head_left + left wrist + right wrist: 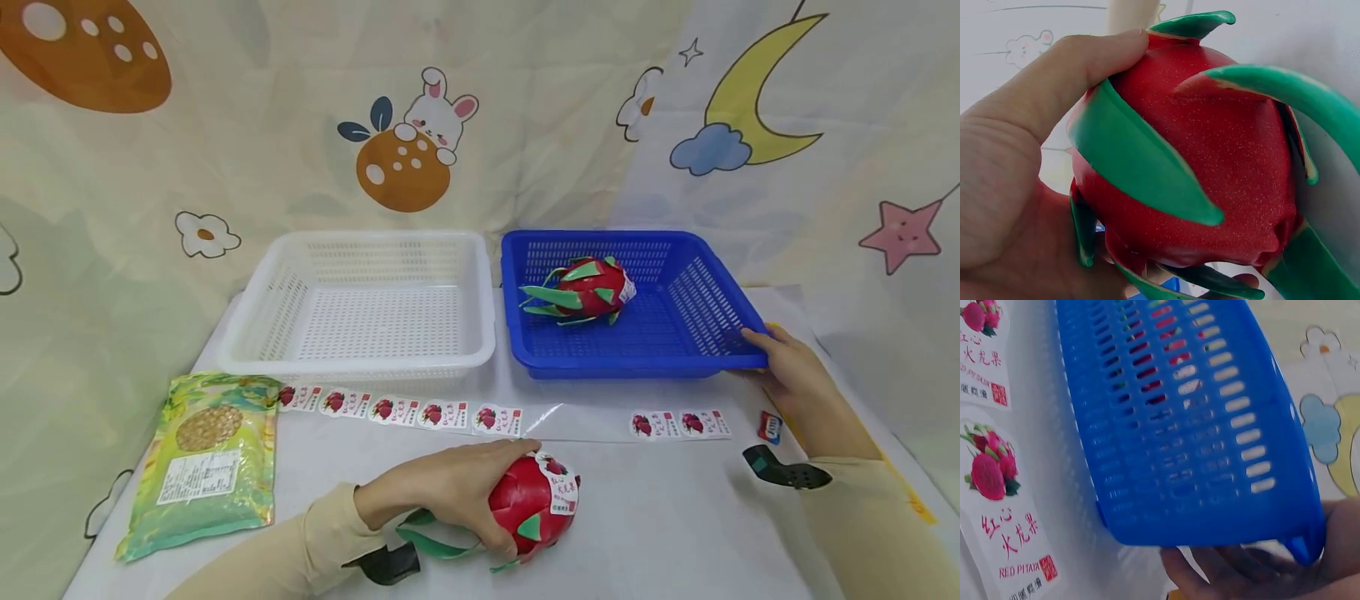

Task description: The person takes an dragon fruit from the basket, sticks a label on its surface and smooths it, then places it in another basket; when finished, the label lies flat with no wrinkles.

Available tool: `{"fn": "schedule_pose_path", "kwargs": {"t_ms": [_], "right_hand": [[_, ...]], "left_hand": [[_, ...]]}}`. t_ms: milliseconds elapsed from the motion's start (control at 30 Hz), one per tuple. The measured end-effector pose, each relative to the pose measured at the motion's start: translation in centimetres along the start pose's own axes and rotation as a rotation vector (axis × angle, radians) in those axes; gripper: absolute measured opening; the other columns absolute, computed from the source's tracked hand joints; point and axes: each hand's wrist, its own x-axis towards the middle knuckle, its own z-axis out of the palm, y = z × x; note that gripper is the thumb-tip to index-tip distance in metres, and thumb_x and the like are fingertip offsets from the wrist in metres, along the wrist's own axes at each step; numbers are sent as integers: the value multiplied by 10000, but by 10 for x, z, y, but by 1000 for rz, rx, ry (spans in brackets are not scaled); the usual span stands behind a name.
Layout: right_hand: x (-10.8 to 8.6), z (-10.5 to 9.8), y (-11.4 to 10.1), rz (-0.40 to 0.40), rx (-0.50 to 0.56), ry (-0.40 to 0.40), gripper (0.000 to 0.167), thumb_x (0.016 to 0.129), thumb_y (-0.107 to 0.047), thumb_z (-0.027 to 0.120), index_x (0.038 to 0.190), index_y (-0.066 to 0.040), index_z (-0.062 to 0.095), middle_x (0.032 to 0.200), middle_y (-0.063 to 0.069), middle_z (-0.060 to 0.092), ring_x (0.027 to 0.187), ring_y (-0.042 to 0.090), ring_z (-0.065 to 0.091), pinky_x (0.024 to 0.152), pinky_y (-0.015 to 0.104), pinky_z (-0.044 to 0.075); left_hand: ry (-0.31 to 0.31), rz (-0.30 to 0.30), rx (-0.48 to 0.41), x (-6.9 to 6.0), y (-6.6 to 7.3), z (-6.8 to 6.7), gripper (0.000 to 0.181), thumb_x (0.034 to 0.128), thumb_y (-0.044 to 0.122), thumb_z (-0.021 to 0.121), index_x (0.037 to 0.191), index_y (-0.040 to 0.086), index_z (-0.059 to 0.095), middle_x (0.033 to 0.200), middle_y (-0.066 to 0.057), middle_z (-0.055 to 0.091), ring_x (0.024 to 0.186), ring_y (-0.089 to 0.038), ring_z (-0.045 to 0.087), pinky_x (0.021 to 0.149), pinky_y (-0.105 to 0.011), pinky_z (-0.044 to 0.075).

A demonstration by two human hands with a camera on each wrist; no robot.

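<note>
My left hand [465,487] grips a red dragon fruit [528,504] with green scales, low over the front of the table; a white printed label sticks to its far end. In the left wrist view, thumb and fingers wrap the dragon fruit [1210,169] from the side. At the right, my right hand [798,375] holds the near right corner of the blue basket [630,367], thumb over the rim and fingers below, as the right wrist view of the blue basket [1210,512] shows. Inside that basket lies another labelled dragon fruit [588,287].
A white basket [356,367] stands left of the blue one. Before both runs a strip of stickers [393,410] printed with dragon fruit. A green and yellow bag [206,462] lies at the left, and a small red and blue packet [770,427] near the right wrist.
</note>
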Motion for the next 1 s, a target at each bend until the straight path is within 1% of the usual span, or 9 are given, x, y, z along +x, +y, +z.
{"fn": "schedule_pose_path", "kwargs": {"t_ms": [100, 133, 167, 300, 567, 667, 800, 900, 1000], "right_hand": [[3, -8, 1, 40, 120, -59, 1025, 896, -356, 668, 1541, -260, -123, 1262, -14, 416, 911, 72, 631, 982, 478, 371], [3, -10, 2, 43, 138, -72, 1000, 911, -324, 657, 1544, -254, -115, 1180, -61, 430, 819, 45, 640, 965, 496, 393], [3, -11, 3, 46, 148, -84, 966, 927, -304, 641, 1549, -250, -97, 1133, -83, 435, 807, 55, 653, 955, 498, 406], [4, -14, 5, 45, 166, -103, 908, 949, -264, 614, 1555, -256, -62, 1146, -79, 440, 819, 67, 653, 931, 502, 440], [5, -13, 7, 16, 154, -118, 891, 961, -257, 597, 1556, -231, -66, 1179, -97, 415, 860, 49, 620, 1001, 500, 319], [5, -12, 7, 6, 137, -109, 901, 955, -282, 605, 1556, -232, -64, 1181, -108, 412, 875, 41, 606, 1012, 487, 292], [3, -12, 6, -1, 125, -107, 912, 949, -303, 612, 1556, -224, -63, 1184, -110, 414, 881, 35, 602, 958, 479, 408], [2, -11, 6, 12, 136, -112, 921, 950, -301, 610, 1553, -213, -79, 1174, -103, 417, 862, 36, 619, 928, 463, 440], [0, -10, 6, 25, 156, -126, 912, 961, -288, 594, 1550, -206, -97, 1171, -92, 414, 859, 47, 638, 954, 457, 404]], "left_hand": [[1, -4, 4, 1, 0, 0, 1009, 649, 384, 861, 1485, 199, 327, 1322, 90, 507, 1148, -46, 482, 716, -183, 517], [2, -6, -1, 1, 1, 0, 1005, 647, 379, 863, 1482, 200, 333, 1315, 91, 510, 1145, -45, 482, 711, -181, 518], [4, -9, -2, 1, 1, -1, 1002, 643, 380, 864, 1478, 202, 339, 1309, 93, 512, 1141, -44, 483, 709, -182, 517], [10, -6, -17, 3, 0, -1, 982, 636, 361, 870, 1460, 200, 361, 1286, 95, 523, 1134, -39, 485, 707, -176, 517], [23, 28, -102, 3, 2, -7, 954, 623, 313, 867, 1434, 229, 373, 1253, 107, 538, 1130, -31, 485, 722, -167, 514], [43, 65, -98, 4, 13, -20, 969, 631, 309, 862, 1452, 229, 354, 1298, 88, 525, 1169, -59, 482, 743, -166, 512], [76, 140, -77, 8, 35, -47, 986, 653, 255, 865, 1474, 210, 322, 1363, 35, 495, 1232, -123, 466, 766, -166, 518], [104, 182, -56, 17, 51, -71, 996, 658, 232, 868, 1481, 215, 307, 1375, 21, 480, 1251, -150, 454, 768, -183, 533], [139, 190, -22, 30, 64, -95, 1001, 662, 239, 864, 1489, 222, 299, 1379, 19, 470, 1255, -154, 445, 765, -213, 551]]}}
